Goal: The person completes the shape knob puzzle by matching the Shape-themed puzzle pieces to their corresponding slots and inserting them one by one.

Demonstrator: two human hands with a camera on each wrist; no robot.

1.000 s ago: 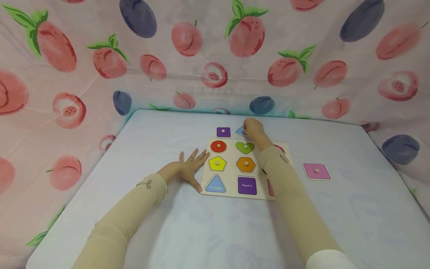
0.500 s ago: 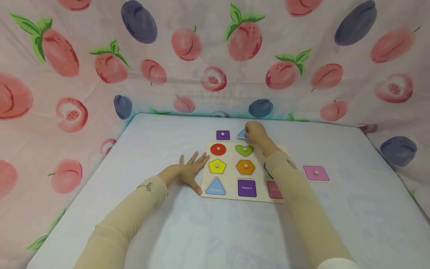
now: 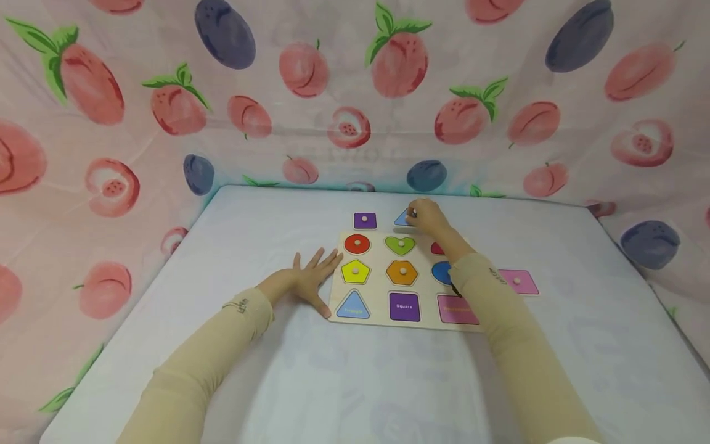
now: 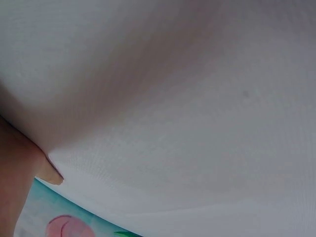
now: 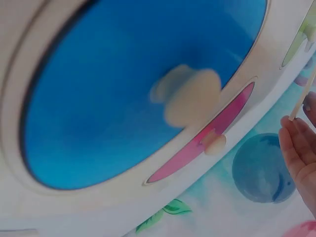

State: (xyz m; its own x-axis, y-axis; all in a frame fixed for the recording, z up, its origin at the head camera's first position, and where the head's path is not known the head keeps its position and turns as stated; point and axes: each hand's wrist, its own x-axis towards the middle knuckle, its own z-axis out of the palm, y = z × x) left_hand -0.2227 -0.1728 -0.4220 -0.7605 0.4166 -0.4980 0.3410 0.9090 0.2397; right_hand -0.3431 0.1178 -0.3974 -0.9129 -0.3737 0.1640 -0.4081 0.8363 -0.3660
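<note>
My right hand (image 3: 431, 219) pinches a light-blue triangle puzzle piece (image 3: 402, 219) just beyond the back edge of a wooden shape puzzle board (image 3: 378, 258). In the right wrist view, fingers of the right hand (image 5: 300, 143) hold the piece's thin edge. My left hand (image 3: 309, 282) rests with fingers spread, fingertips and thumb at the board's left edge; only part of the left hand (image 4: 19, 170) shows in the left wrist view. The board's front row shows recesses for a triangle (image 3: 352, 306), square (image 3: 404, 306) and pink rectangle (image 3: 456, 309). Knobbed pieces fill the visible places behind.
A purple square piece (image 3: 364, 221) lies behind the board, left of the triangle. To the right lies a pink rectangle piece (image 3: 520, 282), partly behind the right sleeve. A white cloth (image 3: 288, 382) covers the table, and a fruit-print curtain (image 3: 310, 117) hangs at the back.
My right hand and the triangle piece have shifted a little to the right, away from the purple square. The right forearm has swung right, uncovering more of the board. The left hand stays put.
</note>
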